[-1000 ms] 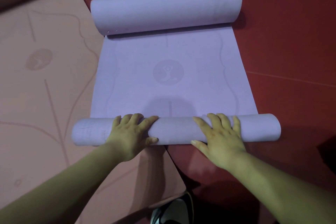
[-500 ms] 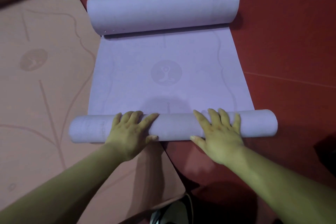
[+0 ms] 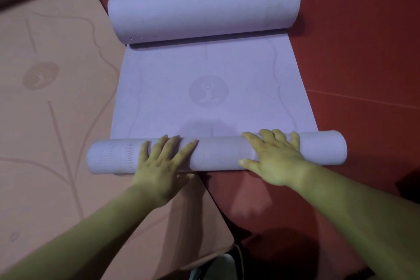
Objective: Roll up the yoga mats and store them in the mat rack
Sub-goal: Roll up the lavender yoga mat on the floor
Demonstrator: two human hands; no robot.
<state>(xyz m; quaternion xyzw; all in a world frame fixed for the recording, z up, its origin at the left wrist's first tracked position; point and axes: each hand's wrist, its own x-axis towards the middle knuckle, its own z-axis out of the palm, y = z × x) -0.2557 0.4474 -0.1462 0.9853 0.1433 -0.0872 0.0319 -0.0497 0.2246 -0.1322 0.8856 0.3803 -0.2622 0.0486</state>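
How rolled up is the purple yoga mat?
Partly: the purple yoga mat has a near roll and far roll, flat between them.

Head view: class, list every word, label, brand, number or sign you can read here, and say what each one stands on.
No readable words or numbers anywhere.
Purple yoga mat: only a round emblem with a stylised figure, arms raised; no letters.
Peach yoga mat: a fainter round emblem, too faint to tell its design; no text shows.

Both forearms [image 3: 95, 229] are bare as far as the picture's edge. The left hand [image 3: 162, 166] and the right hand [image 3: 276, 159] are bare too. Low between the arms is a pale shape [image 3: 223, 265], perhaps a shoe, too dim to tell.
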